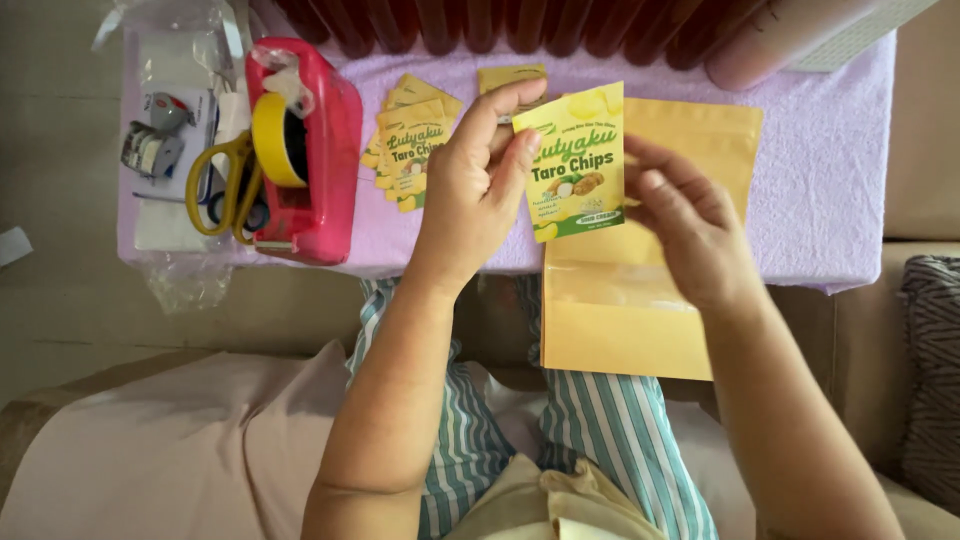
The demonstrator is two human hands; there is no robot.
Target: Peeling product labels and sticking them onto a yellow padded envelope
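My left hand pinches the top left of a yellow-and-green printed label sticker and holds it up. My right hand touches the label's right edge and also holds a plain yellow pouch behind it, which hangs over the table's front edge. A fanned stack of the same labels lies on the lilac table cloth, just left of my left hand.
A pink tape dispenser with a yellow roll stands at the left, with yellow-handled scissors beside it. A small tape gadget lies on clear plastic wrapping. Dark red rods and a pink cylinder line the back. My striped trousers are below.
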